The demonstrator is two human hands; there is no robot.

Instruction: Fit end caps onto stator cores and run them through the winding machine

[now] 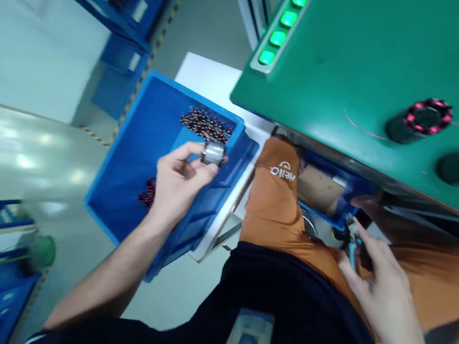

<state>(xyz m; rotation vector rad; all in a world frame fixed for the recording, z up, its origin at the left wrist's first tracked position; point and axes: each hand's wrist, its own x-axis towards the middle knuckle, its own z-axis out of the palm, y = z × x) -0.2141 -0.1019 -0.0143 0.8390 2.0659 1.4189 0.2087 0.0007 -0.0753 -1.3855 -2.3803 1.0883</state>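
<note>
My left hand (180,179) is closed around a small silver cylindrical part (214,153) and holds it over a big blue plastic bin (140,143). More small dark wound parts (206,125) lie at the far end of that bin. My right hand (379,282) rests low at the right above an orange cloth (275,212), with fingers curled around a small tool with a blue-green handle (352,247). The picture is smeared by motion.
A green workbench (375,61) fills the upper right, with a row of lit green buttons (283,27) on its left edge and two dark coils with pink windings (424,120) on top. Blue racks (120,5) stand at the upper and lower left. A blue tray (328,191) sits under the bench.
</note>
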